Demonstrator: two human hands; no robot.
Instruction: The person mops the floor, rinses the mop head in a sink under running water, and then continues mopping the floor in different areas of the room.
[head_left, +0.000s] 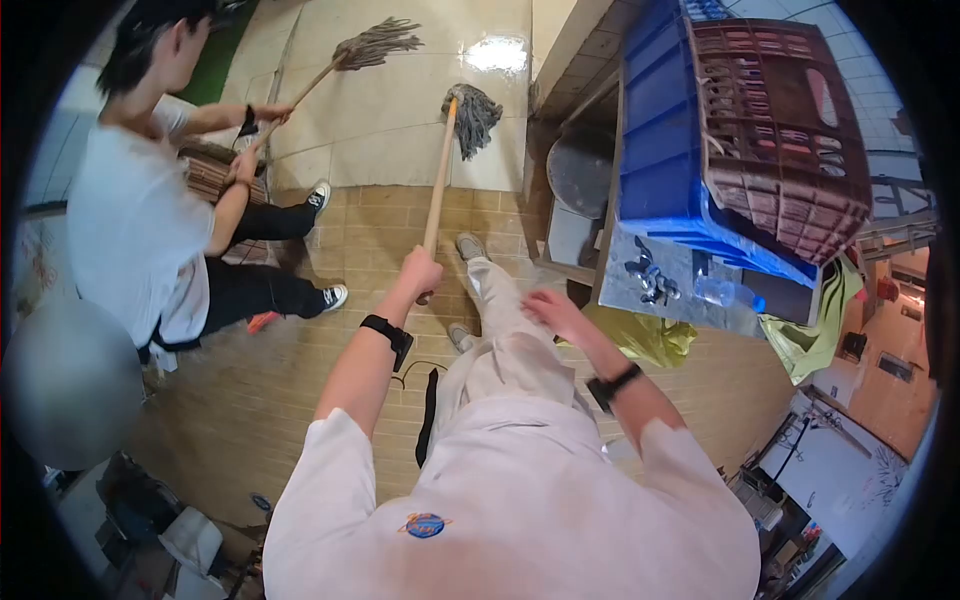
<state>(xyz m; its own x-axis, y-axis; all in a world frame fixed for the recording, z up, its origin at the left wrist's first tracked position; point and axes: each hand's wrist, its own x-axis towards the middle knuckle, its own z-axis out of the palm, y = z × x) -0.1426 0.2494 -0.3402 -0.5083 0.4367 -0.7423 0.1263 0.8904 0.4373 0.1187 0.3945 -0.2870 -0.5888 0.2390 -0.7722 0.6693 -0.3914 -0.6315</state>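
Observation:
My left hand point(422, 274) is wrapped round the end of a mop's wooden handle point(438, 185). That handle runs forward from my fist to the grey string mop head point(476, 122), which rests on the pale tiled floor point(400, 130). Near my right thigh is my right hand point(552, 312), with nothing in it and its fingers loosely apart. At the left, another person point(130, 220) grips a second mop point(380, 42) by its handle with both hands; its grey strings lie on the pale tiles further forward.
On my right, a blue crate point(660, 130) and a brown crate point(790, 120) sit on a metal-topped stand, beside a plastic bottle point(728, 293). Yellow-green bags point(645, 337) hang below. Brown brick-patterned tiles point(380, 215) lie underfoot. A blurred round shape point(72, 385) is at far left.

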